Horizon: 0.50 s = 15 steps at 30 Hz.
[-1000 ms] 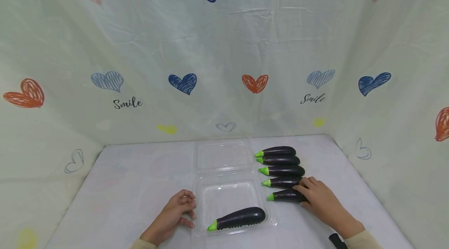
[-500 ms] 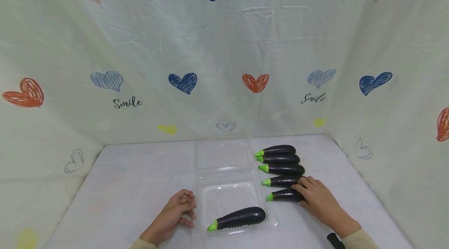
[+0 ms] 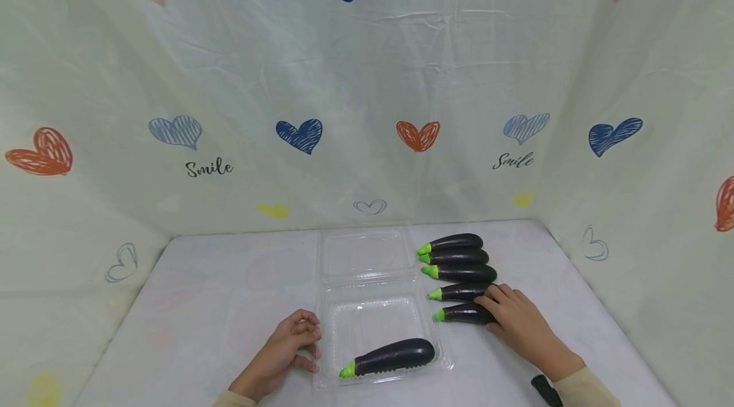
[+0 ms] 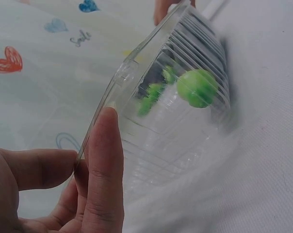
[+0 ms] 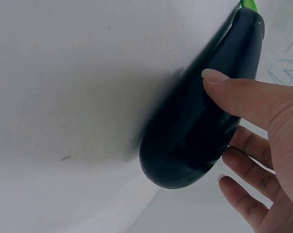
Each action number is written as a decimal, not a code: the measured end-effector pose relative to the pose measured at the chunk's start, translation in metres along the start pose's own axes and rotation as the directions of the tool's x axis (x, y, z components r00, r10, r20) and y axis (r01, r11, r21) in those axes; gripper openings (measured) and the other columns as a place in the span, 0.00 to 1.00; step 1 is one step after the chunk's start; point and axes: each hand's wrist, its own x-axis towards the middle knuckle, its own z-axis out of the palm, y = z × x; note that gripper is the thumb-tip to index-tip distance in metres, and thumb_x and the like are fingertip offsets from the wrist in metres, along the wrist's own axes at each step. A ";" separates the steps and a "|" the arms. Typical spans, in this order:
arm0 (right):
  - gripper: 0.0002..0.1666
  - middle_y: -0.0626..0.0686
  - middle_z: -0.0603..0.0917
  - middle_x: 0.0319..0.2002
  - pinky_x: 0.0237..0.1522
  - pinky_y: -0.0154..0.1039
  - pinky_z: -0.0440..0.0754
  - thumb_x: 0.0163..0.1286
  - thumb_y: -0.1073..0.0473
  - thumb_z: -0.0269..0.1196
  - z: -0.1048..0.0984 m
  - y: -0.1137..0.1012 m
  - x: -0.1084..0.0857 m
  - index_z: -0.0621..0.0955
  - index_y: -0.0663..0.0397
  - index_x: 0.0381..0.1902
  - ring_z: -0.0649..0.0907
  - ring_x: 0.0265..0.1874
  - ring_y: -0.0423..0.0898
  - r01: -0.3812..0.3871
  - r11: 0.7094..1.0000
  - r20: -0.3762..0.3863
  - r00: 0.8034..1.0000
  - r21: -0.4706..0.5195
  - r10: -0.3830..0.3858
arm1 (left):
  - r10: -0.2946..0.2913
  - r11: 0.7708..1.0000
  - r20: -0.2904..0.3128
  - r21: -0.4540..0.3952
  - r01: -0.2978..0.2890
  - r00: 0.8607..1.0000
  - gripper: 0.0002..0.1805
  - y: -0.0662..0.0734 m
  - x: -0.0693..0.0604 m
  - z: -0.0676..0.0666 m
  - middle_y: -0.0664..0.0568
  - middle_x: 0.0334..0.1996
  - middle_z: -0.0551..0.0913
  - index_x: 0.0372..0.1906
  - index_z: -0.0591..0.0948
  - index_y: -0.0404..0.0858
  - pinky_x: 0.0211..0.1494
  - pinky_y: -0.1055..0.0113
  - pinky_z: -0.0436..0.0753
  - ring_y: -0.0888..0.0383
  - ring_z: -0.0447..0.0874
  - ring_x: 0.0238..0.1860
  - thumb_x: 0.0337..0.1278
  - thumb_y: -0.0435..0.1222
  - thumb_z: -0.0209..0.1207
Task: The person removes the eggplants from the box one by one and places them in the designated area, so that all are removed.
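My left hand (image 3: pixel 287 346) pinches the left rim of a clear plastic clamshell box (image 3: pixel 369 321) between thumb and fingers, as the left wrist view shows. Inside the box's front half lies one dark eggplant (image 3: pixel 395 356), its green stem end (image 4: pixel 197 87) seen through the ribbed wall. To the right, my right hand (image 3: pixel 518 324) holds the round end of the nearest eggplant (image 5: pixel 185 141) in a row, thumb on its near side and fingers on the far side. Its fingers also cover the end of the second eggplant (image 3: pixel 459 292).
Farther back in the row lie more eggplants (image 3: pixel 459 273), stems pointing left. The open lid (image 3: pixel 364 254) lies flat behind the box. A heart-print curtain (image 3: pixel 367 88) surrounds the white table (image 3: pixel 229 292) at the back and sides. A black strap (image 3: pixel 546 390) is by my right wrist.
My right hand has moved slightly away from me and left, and the row of eggplants has shifted back, crowding closer together. The left hand and box stay put.
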 end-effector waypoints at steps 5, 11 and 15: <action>0.30 0.51 0.82 0.44 0.47 0.50 0.86 0.45 0.61 0.86 0.001 0.002 0.001 0.87 0.54 0.48 0.81 0.46 0.50 0.002 1.000 -0.016 1.000 0.010 -0.001 | -0.001 1.000 -0.001 -0.002 0.001 1.000 0.13 0.001 0.000 0.000 0.55 0.33 0.77 0.53 0.69 0.32 0.32 0.67 0.90 0.59 0.80 0.33 0.72 0.29 0.57; 0.30 0.51 0.82 0.45 0.47 0.50 0.86 0.46 0.60 0.85 0.000 0.001 0.000 0.87 0.53 0.49 0.81 0.46 0.51 0.000 1.000 -0.005 1.000 0.015 0.000 | -0.002 1.000 0.005 -0.004 0.002 1.000 0.12 0.002 -0.001 0.000 0.54 0.34 0.77 0.53 0.69 0.32 0.32 0.66 0.90 0.59 0.80 0.33 0.72 0.30 0.57; 0.30 0.51 0.82 0.45 0.48 0.50 0.86 0.47 0.60 0.85 -0.003 -0.001 0.000 0.86 0.53 0.49 0.81 0.47 0.51 -0.007 1.000 0.008 1.000 0.010 0.007 | -0.002 1.000 0.011 -0.008 0.002 1.000 0.12 0.001 -0.001 0.000 0.55 0.34 0.77 0.53 0.69 0.33 0.32 0.66 0.90 0.59 0.80 0.33 0.73 0.30 0.57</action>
